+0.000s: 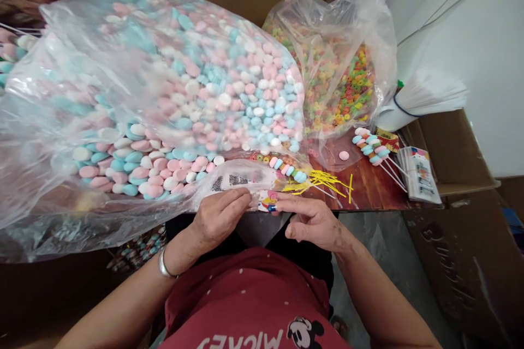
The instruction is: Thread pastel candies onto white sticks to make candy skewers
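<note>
At the table's front edge, a small printed plastic wrapper point(265, 199) lies between my two hands. My left hand point(221, 216) has its fingers pressed together on the wrapper's left side; its thumb is hidden. My right hand point(317, 222) reaches in from the other side, index finger stretched out with its tip touching the wrapper and thumb held apart. Just beyond lies a candy skewer point(289, 169) of pink, blue and white pieces on a white stick. Beside it is a scatter of yellow twist ties point(327, 181). A clear printed bag point(237, 177) lies behind my left hand.
A huge clear bag of pastel candies point(213, 82) covers the left and middle. Behind stands a bag of colourful candy rings point(347, 82). At right are finished skewers point(370, 146), a stack of printed bags point(420, 174), white sticks point(426, 98) and a cardboard box point(442, 147). Another person's hand point(24, 0) shows top left.
</note>
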Demonstrator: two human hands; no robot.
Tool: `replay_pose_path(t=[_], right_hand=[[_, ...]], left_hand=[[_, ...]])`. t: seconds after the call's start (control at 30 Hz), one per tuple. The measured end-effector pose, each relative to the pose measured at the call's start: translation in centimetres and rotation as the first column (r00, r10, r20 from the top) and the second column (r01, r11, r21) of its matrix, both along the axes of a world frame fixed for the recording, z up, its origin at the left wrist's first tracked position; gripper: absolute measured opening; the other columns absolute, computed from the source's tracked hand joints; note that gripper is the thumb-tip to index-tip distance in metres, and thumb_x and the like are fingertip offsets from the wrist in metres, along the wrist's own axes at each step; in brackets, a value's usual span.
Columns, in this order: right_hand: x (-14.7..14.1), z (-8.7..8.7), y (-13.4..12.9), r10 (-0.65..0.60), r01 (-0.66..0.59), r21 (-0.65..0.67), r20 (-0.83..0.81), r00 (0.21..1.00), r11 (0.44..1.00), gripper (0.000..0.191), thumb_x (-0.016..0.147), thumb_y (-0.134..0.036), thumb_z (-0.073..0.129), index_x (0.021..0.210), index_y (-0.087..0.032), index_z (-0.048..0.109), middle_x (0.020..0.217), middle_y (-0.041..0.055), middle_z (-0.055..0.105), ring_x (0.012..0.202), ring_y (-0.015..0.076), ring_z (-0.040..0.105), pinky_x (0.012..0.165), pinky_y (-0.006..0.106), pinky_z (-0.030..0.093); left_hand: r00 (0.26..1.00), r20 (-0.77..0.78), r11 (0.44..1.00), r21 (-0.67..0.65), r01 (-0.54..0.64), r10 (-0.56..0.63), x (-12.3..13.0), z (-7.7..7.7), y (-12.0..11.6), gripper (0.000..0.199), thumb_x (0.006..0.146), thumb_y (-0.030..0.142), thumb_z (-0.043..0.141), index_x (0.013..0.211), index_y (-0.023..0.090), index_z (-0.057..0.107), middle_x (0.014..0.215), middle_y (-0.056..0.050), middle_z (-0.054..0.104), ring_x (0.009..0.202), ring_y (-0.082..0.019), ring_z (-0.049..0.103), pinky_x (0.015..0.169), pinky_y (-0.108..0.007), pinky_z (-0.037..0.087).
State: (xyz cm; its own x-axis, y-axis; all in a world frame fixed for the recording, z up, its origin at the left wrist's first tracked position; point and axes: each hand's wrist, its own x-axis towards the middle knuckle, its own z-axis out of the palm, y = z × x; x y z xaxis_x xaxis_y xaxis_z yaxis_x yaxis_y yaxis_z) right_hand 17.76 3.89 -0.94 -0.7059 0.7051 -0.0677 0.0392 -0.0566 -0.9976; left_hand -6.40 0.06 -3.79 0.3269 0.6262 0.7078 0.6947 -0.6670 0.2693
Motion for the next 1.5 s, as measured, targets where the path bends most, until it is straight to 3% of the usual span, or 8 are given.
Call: replay_pose_path(t=[0.23,0.33,0.47,0.67,0.9,1.07,1.23,1.5], right_hand=[[0.0,0.9,-0.2,-0.162,0.124,0.422,0.055,0.985,0.898,0.032,0.090,-0.030,0.060,0.121,-0.023,0.063,0.121,0.0094,0.067,0.074,0.0103,0.064,0.058,0.022,0.053],[1.3,0.7,0.9,-0.492,0.250,0.721,0.144,0.858,0.646,0.020,0.092,-0.024,0.055,0.109,-0.021,0.065,0.108,0.0076,0.069,0.083,0.0157,0.064,0.074,0.031,0.053],[3.5,-0.6,2.6,-0.692,-0.007,0.919,0.302,0.656,0.394,0.012,0.092,-0.023,0.054,0.091,-0.018,0.065,0.088,0.0083,0.067,0.084,0.0230,0.056,0.076,0.037,0.047],[4.2,-2.1,3.1,-0.700,-0.280,0.897,0.443,0.561,0.343,0.020,0.094,-0.017,0.048,0.082,-0.018,0.065,0.078,0.0087,0.061,0.077,0.0235,0.050,0.070,0.035,0.041],[6.1,-0.2,2.7,-0.745,-0.017,0.972,0.190,0.639,0.234,0.020,0.094,-0.018,0.049,0.100,-0.021,0.067,0.084,0.0062,0.065,0.079,0.0206,0.059,0.072,0.034,0.048],[7.0,1.8,1.6,-0.588,0.063,0.945,0.146,0.796,0.320,0.025,0.089,-0.011,0.055,0.106,-0.023,0.067,0.088,0.0054,0.067,0.078,0.0180,0.063,0.067,0.032,0.050],[6.6,2.1,1.2,-0.567,0.077,0.945,0.125,0.814,0.319,0.027,0.087,-0.011,0.057,0.106,-0.025,0.070,0.090,0.0053,0.070,0.077,0.0184,0.064,0.067,0.033,0.051],[6.1,2.1,2.0,-0.528,-0.062,0.992,0.111,0.842,0.109,0.026,0.088,-0.011,0.057,0.108,-0.024,0.068,0.084,0.0036,0.071,0.071,0.0175,0.061,0.069,0.035,0.048]], left_hand=[[0.990,0.141,0.990,-0.143,0.013,0.007,-0.1,-0.2,0.0,0.018,0.092,0.008,0.053,0.100,0.016,0.067,0.089,-0.010,0.076,0.082,-0.015,0.073,0.072,-0.020,0.058],[0.981,0.195,0.981,-0.191,0.039,-0.001,-0.4,0.1,0.0,0.016,0.092,0.010,0.053,0.097,0.016,0.067,0.086,-0.008,0.077,0.079,-0.015,0.073,0.071,-0.019,0.057],[0.966,0.255,0.959,-0.265,0.104,-0.034,-1.0,0.2,0.0,0.014,0.092,0.014,0.055,0.093,0.016,0.069,0.084,-0.008,0.077,0.076,-0.015,0.073,0.069,-0.020,0.057],[0.928,0.372,0.875,-0.451,0.175,0.006,-1.4,-0.2,0.0,0.018,0.093,0.023,0.055,0.087,0.017,0.070,0.082,-0.008,0.076,0.072,-0.015,0.071,0.068,-0.023,0.057],[0.904,0.426,0.807,-0.545,0.226,0.035,-1.9,0.0,0.2,0.020,0.092,0.028,0.056,0.084,0.017,0.071,0.078,-0.005,0.074,0.066,-0.013,0.065,0.064,-0.021,0.053],[0.870,0.479,0.696,-0.665,0.271,0.119,-1.9,0.0,0.3,0.024,0.090,0.035,0.058,0.081,0.016,0.070,0.065,0.000,0.065,0.051,-0.009,0.052,0.049,-0.018,0.044],[0.810,0.554,0.564,-0.738,0.371,0.192,-1.8,0.3,0.4,0.028,0.087,0.041,0.061,0.079,0.015,0.069,0.062,0.000,0.060,0.046,-0.007,0.047,0.042,-0.018,0.039],[0.773,0.578,0.475,-0.774,0.418,0.261,-1.5,1.1,0.6,0.029,0.083,0.042,0.064,0.074,0.015,0.065,0.054,0.003,0.053,0.041,-0.006,0.044,0.037,-0.017,0.034]])
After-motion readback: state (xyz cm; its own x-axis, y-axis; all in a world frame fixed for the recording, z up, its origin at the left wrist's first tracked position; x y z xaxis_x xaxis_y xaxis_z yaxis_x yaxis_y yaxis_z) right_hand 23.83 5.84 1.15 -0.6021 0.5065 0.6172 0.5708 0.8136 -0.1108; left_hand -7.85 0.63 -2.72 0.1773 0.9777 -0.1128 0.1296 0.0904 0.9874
